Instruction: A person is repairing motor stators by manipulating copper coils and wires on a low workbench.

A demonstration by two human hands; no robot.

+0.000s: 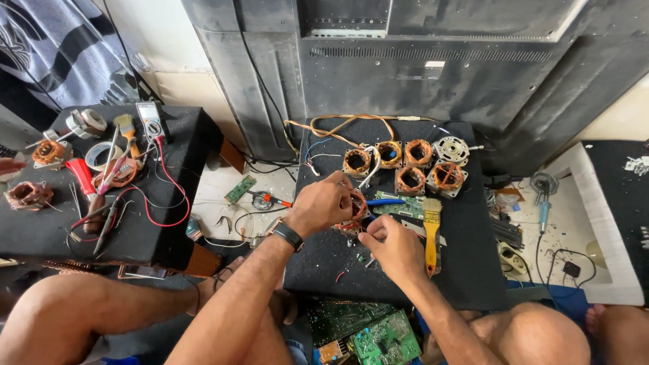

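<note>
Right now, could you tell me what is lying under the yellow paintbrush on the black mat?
Under the yellow paintbrush, its bristles lie across a green circuit board, and its handle rests on the black mat. The right hand covers what lies just left of the handle.

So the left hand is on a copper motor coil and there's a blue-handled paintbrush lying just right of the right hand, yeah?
Not quite. In the head view the paintbrush beside the right hand has a yellow handle, not blue. The rest holds: the left hand rests on a copper motor coil.
</note>
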